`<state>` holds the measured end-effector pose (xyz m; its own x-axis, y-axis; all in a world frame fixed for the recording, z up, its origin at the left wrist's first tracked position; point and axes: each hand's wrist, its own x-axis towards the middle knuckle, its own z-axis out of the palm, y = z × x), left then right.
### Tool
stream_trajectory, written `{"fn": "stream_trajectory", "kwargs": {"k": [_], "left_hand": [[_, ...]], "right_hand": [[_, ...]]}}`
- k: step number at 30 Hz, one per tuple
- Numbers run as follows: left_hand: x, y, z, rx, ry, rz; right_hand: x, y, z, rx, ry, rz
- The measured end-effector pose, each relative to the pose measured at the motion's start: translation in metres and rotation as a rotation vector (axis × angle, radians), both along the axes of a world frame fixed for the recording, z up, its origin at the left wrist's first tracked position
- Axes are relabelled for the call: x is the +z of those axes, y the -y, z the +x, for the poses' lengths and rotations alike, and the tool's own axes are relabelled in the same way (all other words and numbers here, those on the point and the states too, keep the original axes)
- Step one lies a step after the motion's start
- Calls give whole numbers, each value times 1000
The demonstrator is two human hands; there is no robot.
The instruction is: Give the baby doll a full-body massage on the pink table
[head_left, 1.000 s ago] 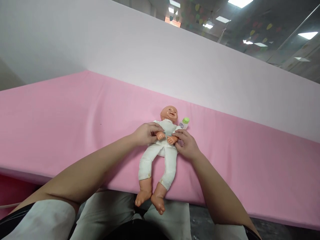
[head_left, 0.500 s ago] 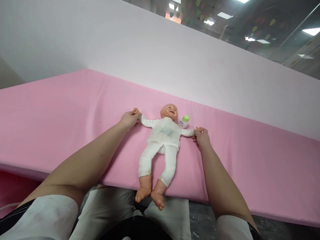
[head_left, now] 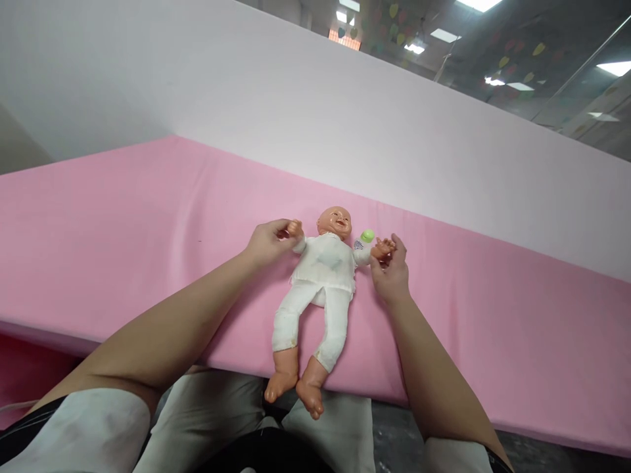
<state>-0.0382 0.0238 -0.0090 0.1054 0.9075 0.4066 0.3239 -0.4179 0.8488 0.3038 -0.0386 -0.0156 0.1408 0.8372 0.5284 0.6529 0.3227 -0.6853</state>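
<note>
A baby doll (head_left: 323, 259) in a white cloth suit lies on its back, head toward the wall and bare feet hanging past the front edge of the pink padded surface. On the left, my left hand (head_left: 269, 243) is closed on the doll's arm at the wrist, thumb and fingers around it. My right hand (head_left: 392, 272) is curled round the doll's other hand, thumb below and fingertips above it. Both doll arms are bent, their hands raised near the shoulders. Beside the doll's head is a small bottle (head_left: 363, 240) with a green cap, partly hidden by the doll's arm.
The pink padded surface (head_left: 517, 315) stretches to both sides. A white wall (head_left: 296, 112) rises behind it, with glass panels (head_left: 473, 72) above reflecting ceiling lights. My legs (head_left: 211, 420) are against the front edge.
Both my hands have moved inward, bringing the doll's outstretched arms in toward its shoulders and bending them. The doll's body and the bottle have stayed in place.
</note>
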Motion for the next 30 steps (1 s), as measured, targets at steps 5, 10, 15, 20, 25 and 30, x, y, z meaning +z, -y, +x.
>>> {"fn": "stream_trajectory", "kwargs": {"k": [5,10,15,20,25,30], "left_hand": [[9,20,17,-202,-466,261],[11,22,18,-289,-709,303],[11,23,21,-258,-717,307],[5,14,15,-106,-432,162],[-6,-12,-7,203,-142,-89],[-26,-43,-29,315,-13,-288]], "right_hand": [[16,21,-33,270,337,21],[22,24,-39,447,544,19],[16,20,-36,424,533,42],[7,10,-21,266,224,-8],[-6,-12,16,-14,-154,-27],[-21,-31,52,-192,-344,-283]]}}
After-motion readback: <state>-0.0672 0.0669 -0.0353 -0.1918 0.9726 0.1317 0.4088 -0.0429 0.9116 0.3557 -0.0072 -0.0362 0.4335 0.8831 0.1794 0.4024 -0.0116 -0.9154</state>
